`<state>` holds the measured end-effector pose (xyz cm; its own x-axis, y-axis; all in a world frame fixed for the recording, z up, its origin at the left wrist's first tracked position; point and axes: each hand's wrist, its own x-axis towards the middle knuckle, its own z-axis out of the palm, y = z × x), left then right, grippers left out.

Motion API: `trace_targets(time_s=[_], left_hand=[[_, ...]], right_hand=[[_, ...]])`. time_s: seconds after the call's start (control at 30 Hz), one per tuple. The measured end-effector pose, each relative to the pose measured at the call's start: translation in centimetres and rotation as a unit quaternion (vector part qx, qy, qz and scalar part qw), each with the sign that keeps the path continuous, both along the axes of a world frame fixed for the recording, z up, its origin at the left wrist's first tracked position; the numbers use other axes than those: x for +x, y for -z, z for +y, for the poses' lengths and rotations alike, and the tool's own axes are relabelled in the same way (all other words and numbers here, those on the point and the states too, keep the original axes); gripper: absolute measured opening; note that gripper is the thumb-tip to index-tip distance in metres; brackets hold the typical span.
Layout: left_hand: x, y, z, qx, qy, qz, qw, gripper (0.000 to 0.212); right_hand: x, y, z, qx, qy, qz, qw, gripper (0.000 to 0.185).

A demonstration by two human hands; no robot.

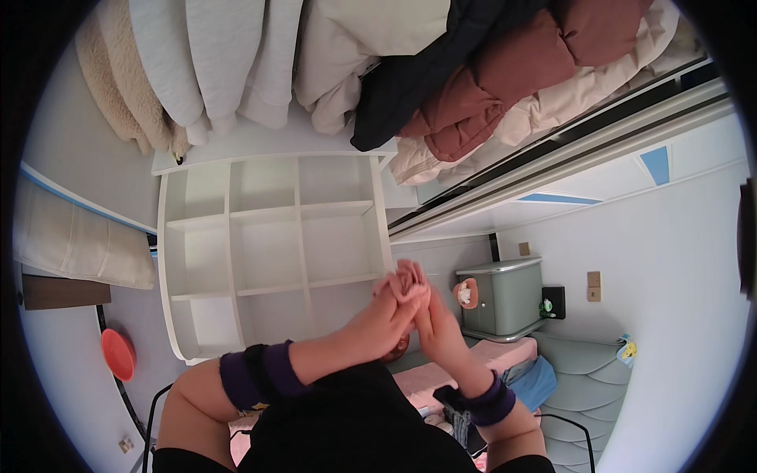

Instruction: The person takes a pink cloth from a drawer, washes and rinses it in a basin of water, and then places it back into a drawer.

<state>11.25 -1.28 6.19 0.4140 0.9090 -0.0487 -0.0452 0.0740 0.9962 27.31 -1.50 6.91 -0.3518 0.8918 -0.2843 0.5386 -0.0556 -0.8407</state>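
In front of my chest, my left hand [384,322] and my right hand [434,322] meet around a small bunched pink cloth [408,282]. Its folds stick up above my fingers, and much of it is hidden in my grip. Beyond my hands, on the left, a white divided drawer [300,248] is pulled out from under the wardrobe. The bunched cloth overlaps the drawer's right edge in the view. Below my wrists a small reddish-brown thing is partly covered, and I cannot tell what it is.
Coats and sweaters hang above the drawer, among them a rust-red padded jacket [520,53]. To the right are a sliding-door track [562,148], a grey-green bedside cabinet [502,298] and a padded headboard [585,378]. A red basin [118,355] is at the left.
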Motion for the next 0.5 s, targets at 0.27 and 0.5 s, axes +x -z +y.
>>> trace_targets(time_s=[0.27, 0.5], left_hand=[[-0.8, 3.1, 5.9, 0.101, -0.206, 0.161, 0.960, 0.031], [0.7, 7.1, 11.2, -0.073, -0.257, 0.101, 0.958, 0.040]], right_hand=[[-4.7, -0.9, 7.9, 0.159, 0.015, -0.070, 0.985, 0.050], [-5.4, 7.7, 13.7, 0.103, 0.037, 0.074, 0.991, 0.048]])
